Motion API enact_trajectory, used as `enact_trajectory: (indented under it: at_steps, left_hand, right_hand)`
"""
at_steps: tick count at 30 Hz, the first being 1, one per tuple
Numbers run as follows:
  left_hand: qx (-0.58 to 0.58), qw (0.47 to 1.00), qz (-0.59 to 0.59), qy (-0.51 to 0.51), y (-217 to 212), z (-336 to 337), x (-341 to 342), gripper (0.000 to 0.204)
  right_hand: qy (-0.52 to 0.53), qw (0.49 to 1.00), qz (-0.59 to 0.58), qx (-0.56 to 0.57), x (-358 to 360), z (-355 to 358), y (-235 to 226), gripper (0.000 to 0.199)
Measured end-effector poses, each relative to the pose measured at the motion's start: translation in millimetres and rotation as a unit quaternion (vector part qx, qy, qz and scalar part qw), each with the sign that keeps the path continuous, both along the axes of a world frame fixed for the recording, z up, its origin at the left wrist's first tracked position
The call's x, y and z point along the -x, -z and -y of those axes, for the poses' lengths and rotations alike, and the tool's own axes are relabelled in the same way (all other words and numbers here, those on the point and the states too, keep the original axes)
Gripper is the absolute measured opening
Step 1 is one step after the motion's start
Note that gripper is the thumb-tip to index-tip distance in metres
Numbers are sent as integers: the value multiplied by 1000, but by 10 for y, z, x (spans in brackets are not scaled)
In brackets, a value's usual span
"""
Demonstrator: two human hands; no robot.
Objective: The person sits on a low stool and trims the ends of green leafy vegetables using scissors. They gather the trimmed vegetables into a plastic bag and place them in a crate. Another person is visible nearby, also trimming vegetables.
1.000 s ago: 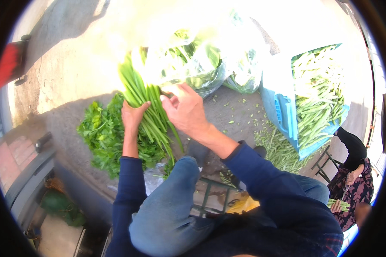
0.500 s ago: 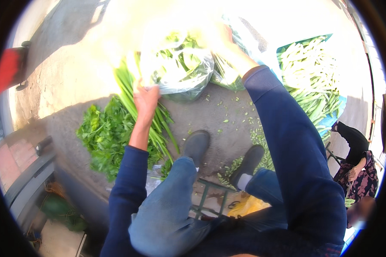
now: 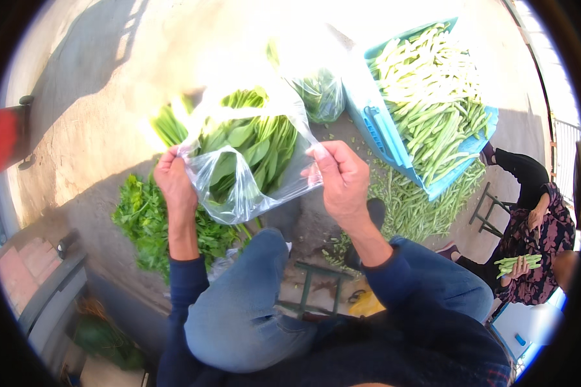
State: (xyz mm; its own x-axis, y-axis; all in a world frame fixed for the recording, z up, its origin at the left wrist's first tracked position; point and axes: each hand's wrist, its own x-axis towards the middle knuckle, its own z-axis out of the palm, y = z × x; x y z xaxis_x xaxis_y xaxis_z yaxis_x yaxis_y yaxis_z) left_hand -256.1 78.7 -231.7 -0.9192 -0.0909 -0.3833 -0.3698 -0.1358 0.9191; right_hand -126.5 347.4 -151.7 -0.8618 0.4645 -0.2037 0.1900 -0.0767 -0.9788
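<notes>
A clear plastic bag [image 3: 229,209] hangs stretched between my two hands, with leafy green vegetables [image 3: 255,155] inside it. My left hand [image 3: 175,184] pinches the bag's edge on the left. My right hand [image 3: 343,180] grips the opposite edge, thumb and fingers pressed together. Below and left of the bag, a heap of leafy celery [image 3: 142,222] lies on the ground, partly behind my left forearm. Its pale green stalks [image 3: 169,129] show beyond my left hand. Another clear bag of greens [image 3: 324,97] stands behind, toward the right. Glare washes out the far side.
A blue crate [image 3: 379,132] full of green beans [image 3: 436,97] stands at the right, with more beans [image 3: 419,209] on the ground beside it. A co-worker's hand [image 3: 518,267] holds beans at far right. Between my legs is a green metal stool frame [image 3: 310,287], beside a yellow bag [image 3: 368,304].
My right hand has come back from the far side to the bag's right edge. The bag of greens is now nearer me, stretched between both hands; the left hand has shifted left.
</notes>
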Motion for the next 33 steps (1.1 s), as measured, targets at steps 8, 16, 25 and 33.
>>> enact_trajectory:
  at_steps: [8,16,25,33]
  left_hand:
    - [154,888,-4,434,-459,-954,74,23]
    - [379,661,-257,594,222,-1544,-147,30]
    - [520,675,-413,322,-172,-1899,-1105,26]
    - [376,619,-462,511,-397,-1927,-1788,15]
  right_hand:
    - [194,976,86,47,-1532,-175,-134,18]
    - [234,914,310,119,-2692,39,454,20]
    - [129,880,271,-367,-2440,-237,159,53]
    - [-51,828,337,-445,-2428,-139,753,45]
